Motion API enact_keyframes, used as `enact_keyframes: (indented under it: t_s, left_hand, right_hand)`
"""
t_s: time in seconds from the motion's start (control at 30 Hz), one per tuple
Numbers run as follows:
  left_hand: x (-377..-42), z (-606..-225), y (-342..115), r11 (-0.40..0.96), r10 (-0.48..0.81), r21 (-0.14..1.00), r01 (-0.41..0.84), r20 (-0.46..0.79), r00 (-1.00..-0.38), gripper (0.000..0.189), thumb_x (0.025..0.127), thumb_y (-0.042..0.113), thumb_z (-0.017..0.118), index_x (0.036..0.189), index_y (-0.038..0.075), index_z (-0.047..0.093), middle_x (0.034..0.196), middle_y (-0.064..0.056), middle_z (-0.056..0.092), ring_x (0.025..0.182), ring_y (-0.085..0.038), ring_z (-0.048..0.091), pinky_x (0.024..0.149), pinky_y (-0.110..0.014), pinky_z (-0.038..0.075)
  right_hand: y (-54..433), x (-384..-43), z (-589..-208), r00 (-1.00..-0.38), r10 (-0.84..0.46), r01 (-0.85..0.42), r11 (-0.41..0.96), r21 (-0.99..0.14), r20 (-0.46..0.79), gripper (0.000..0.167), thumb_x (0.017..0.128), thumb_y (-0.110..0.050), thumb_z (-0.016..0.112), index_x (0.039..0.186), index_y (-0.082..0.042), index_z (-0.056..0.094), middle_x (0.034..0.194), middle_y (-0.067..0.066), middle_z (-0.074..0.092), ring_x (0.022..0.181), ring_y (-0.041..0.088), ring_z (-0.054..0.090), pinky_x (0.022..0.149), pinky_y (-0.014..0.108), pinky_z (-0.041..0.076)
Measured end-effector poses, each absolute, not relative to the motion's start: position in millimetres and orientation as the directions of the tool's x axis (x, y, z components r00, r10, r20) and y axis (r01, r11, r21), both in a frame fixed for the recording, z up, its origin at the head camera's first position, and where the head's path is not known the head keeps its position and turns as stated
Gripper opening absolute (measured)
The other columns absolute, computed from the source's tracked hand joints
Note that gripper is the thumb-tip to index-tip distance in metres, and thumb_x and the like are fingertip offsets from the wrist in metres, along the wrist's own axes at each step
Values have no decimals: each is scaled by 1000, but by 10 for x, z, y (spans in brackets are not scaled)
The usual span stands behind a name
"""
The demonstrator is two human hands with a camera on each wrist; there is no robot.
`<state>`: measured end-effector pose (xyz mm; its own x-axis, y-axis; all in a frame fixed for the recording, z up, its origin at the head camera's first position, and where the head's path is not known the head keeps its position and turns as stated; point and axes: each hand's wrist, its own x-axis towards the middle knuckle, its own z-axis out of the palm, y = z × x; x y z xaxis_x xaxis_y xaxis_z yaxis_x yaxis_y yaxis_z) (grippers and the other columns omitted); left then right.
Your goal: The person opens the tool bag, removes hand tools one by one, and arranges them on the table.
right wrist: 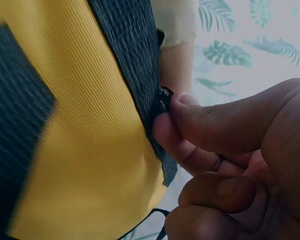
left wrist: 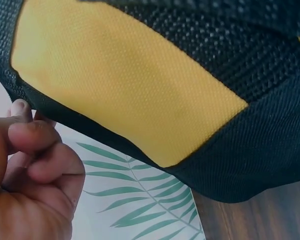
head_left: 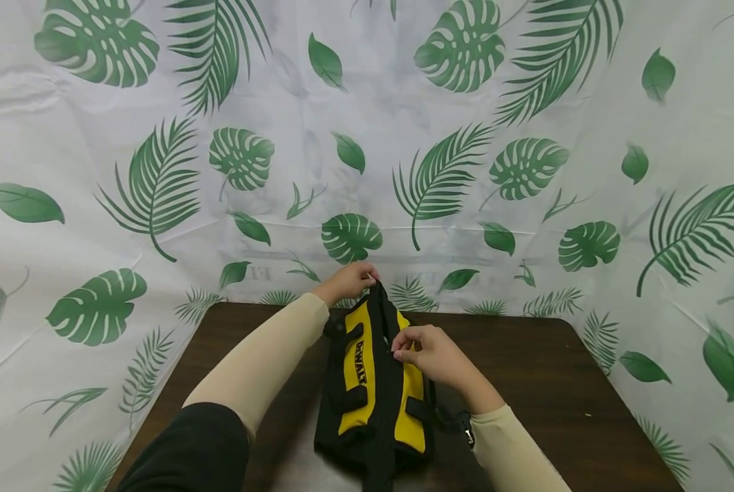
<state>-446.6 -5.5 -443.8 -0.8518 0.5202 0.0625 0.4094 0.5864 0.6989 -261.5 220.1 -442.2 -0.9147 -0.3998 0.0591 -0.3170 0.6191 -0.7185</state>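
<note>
A black and yellow DeWalt tool bag (head_left: 357,383) lies lengthwise on the table, its zipper strip running along the top. At the bag's far end, my left hand (head_left: 350,280) pinches the black end of the strip between thumb and fingers, seen also in the left wrist view as a curled hand (left wrist: 40,170) at the bag's edge. My right hand (head_left: 428,352) is over the middle of the bag. In the right wrist view, the thumb and forefinger of that hand (right wrist: 225,145) pinch a small black zipper pull (right wrist: 163,99) beside the black webbing.
Under the bag is a dark brown wooden table (head_left: 514,383). A white sheet (head_left: 379,191) printed with green leaves hangs behind the table and at its sides. A black strap with a metal clip (head_left: 467,432) lies right of the bag, by the right forearm.
</note>
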Motion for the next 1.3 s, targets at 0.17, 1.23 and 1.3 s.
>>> enact_keyframes:
  t_s: [0.17,1.23,1.3]
  left_hand:
    - [-4431,-4483,-62,539,519,755,374,52,-853,20,117,12,51,125,7,69,112,-15,73,59,-16,50,66,-36,53]
    - [-4532,-4534,-116,569,541,700,432,77,-838,22,117,13,52,127,7,71,118,-15,76,68,-18,56,70,-30,51]
    - [-4536,-4531,-141,556,551,703,443,87,-830,23,117,13,52,128,7,71,121,-16,76,70,-19,58,71,-31,52]
  right_hand:
    - [2205,-2399,-4474,-907,-417,-325,608,-724,56,8,104,-22,76,96,-25,77,88,-5,69,72,26,58,62,27,46]
    - [2183,-1425,-4488,-504,-855,-294,303,-906,-123,7,106,-23,74,111,-21,78,96,-6,73,81,-8,60,72,17,56]
    - [2193,-1441,-4468,-513,-855,-342,291,-894,-82,7,106,-26,74,111,-22,77,97,-5,74,83,-8,60,75,17,57]
